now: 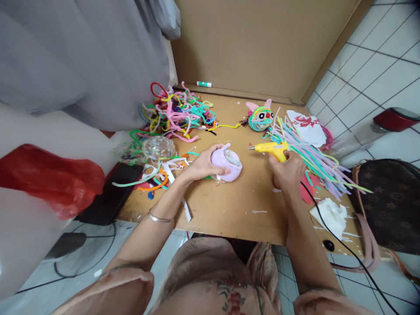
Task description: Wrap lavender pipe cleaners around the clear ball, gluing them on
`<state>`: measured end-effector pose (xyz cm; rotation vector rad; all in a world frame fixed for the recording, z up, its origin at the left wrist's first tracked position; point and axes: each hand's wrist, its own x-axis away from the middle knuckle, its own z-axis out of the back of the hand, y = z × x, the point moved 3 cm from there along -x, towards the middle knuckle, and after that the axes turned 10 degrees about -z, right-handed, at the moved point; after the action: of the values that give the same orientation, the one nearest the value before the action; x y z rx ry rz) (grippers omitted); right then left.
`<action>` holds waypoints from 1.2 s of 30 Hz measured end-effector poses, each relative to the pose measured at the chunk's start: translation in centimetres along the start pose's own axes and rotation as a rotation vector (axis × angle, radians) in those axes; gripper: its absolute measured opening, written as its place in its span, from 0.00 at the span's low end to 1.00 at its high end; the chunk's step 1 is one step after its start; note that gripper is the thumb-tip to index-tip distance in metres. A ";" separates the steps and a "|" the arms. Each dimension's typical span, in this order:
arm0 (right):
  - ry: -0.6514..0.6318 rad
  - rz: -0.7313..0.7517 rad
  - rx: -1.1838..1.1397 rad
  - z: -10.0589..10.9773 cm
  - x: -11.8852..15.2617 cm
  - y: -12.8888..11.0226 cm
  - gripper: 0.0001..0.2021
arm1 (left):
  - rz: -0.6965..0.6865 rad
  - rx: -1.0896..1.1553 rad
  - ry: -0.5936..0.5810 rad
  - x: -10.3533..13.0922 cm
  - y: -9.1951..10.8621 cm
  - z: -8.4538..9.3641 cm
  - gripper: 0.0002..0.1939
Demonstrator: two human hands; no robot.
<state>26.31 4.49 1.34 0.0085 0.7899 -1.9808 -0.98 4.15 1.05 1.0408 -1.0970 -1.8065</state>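
Observation:
My left hand [206, 164] is wrapped round a clear round ball [232, 156] whose side is covered in coils of lilac pipe cleaner [231, 171]. One loose end of the pipe cleaner sticks up at the top. To the right, my right hand [288, 168] grips a yellow hot glue gun [271, 149] by its handle. The metal nozzle points left, toward the ball but apart from it. A black cord [323, 218] runs from the glue gun down to the lower right.
Tangled pipe cleaners [177, 109] lie at the back left, near another clear ball [159, 147]. A decorated ball with pink ears [260, 119] stands at the back, beside straight pipe cleaners [311, 153]. A brown handbag [387, 201] and white tissue [331, 216] are at right.

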 end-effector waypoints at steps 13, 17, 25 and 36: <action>0.124 0.439 -0.336 1.7 3.1 -2.4 0.15 | -0.015 0.125 -0.169 0.1 -0.3 -0.5 0.42; 0.139 0.488 -0.310 2.0 3.4 -2.6 0.13 | -0.023 0.115 -0.181 0.1 -0.1 -0.5 0.41; 0.144 0.524 -0.303 2.1 3.5 -2.7 0.12 | -0.026 0.072 -0.191 0.1 -0.2 -0.5 0.44; 0.115 0.515 -0.317 1.9 3.5 -2.6 0.12 | -0.004 0.069 -0.195 0.2 -0.3 -0.7 0.46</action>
<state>22.99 1.58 3.08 0.1275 1.0508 -1.3677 -0.50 3.88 0.55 0.9211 -1.2824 -1.9165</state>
